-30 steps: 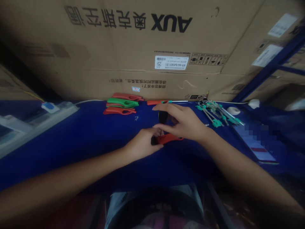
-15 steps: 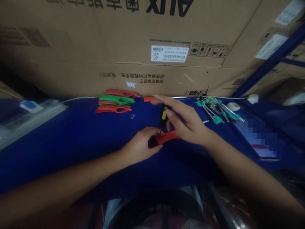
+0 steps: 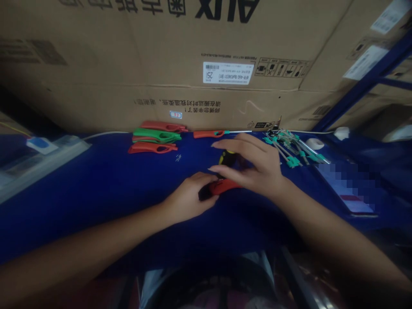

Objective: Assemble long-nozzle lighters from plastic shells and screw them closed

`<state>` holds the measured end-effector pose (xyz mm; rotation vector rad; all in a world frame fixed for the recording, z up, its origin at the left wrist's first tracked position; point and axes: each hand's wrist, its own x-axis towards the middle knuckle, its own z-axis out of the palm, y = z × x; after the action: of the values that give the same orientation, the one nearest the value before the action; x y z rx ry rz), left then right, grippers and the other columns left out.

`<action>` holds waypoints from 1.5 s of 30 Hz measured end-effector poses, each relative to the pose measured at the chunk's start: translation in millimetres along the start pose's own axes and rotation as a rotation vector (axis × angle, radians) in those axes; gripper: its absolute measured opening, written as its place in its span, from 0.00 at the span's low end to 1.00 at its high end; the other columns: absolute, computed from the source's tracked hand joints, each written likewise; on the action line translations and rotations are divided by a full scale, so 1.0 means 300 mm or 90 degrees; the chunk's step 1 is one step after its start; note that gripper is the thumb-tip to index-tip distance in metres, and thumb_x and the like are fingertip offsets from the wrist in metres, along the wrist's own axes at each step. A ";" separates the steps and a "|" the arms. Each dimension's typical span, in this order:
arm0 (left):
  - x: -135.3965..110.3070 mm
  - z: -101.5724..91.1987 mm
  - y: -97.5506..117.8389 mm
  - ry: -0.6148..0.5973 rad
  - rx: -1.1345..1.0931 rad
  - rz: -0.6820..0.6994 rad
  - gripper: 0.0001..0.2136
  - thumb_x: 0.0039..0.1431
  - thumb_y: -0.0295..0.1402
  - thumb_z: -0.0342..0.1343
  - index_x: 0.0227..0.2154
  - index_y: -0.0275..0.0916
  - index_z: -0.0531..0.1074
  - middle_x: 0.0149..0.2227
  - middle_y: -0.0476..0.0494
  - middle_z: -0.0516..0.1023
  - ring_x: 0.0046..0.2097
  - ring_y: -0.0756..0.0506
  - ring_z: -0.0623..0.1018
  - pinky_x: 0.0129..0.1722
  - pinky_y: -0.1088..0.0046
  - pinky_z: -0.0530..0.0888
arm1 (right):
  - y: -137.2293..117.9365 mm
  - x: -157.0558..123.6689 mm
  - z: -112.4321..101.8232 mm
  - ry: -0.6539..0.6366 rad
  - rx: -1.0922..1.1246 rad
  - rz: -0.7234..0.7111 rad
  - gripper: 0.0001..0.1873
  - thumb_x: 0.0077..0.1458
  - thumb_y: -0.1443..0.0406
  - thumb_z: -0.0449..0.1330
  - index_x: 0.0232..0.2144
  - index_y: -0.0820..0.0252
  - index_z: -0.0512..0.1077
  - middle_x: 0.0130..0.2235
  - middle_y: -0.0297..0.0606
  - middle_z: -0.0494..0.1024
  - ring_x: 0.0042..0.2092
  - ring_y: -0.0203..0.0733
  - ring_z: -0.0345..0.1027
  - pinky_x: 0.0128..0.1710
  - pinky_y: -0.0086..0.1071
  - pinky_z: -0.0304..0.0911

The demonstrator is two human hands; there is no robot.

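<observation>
**Right hand point(image 3: 254, 167) curls down over the black-and-yellow piece point(image 3: 227, 157)**

Its fingers, spread wider a moment ago, now arch over that piece, which stands lower and more tilted, just beyond the red plastic handle point(image 3: 223, 186). Whether they grip it firmly I cannot tell. The left hand point(image 3: 188, 199) stays closed around the handle's black end, near the middle of the blue work mat point(image 3: 96, 180). Farther off lie red and green plastic handles point(image 3: 154, 137), a red-handled screwdriver point(image 3: 207, 134), and a cluster of green-tagged metal rods point(image 3: 289, 150).

Hands point(image 3: 254, 171) slender, nails short; forearms point(image 3: 96, 240) bare, long, thin.
</observation>
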<state>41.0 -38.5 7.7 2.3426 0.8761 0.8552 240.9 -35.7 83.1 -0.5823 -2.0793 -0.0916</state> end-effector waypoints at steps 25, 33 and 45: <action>0.001 -0.003 -0.002 -0.009 0.004 0.009 0.13 0.58 0.29 0.61 0.47 0.38 0.75 0.44 0.41 0.81 0.47 0.41 0.79 0.51 0.59 0.76 | 0.011 0.004 0.007 -0.095 0.145 0.065 0.19 0.71 0.65 0.47 0.59 0.60 0.68 0.49 0.43 0.79 0.41 0.37 0.76 0.39 0.31 0.73; -0.001 -0.006 0.002 -0.004 0.004 0.004 0.09 0.57 0.30 0.62 0.42 0.40 0.75 0.42 0.42 0.81 0.45 0.41 0.80 0.49 0.60 0.77 | -0.003 0.006 0.004 -0.037 0.061 0.003 0.16 0.69 0.65 0.51 0.54 0.60 0.73 0.46 0.42 0.81 0.45 0.40 0.76 0.42 0.32 0.73; -0.002 -0.003 -0.005 -0.009 0.017 0.006 0.10 0.58 0.30 0.61 0.44 0.38 0.75 0.42 0.41 0.80 0.45 0.41 0.79 0.49 0.60 0.77 | -0.001 0.015 0.001 -0.090 0.145 0.057 0.17 0.69 0.67 0.50 0.55 0.61 0.71 0.45 0.42 0.81 0.41 0.36 0.76 0.41 0.32 0.73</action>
<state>39.5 -37.7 7.2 2.3750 0.8753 0.8341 238.6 -34.2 86.5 -0.5544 -2.1593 0.2420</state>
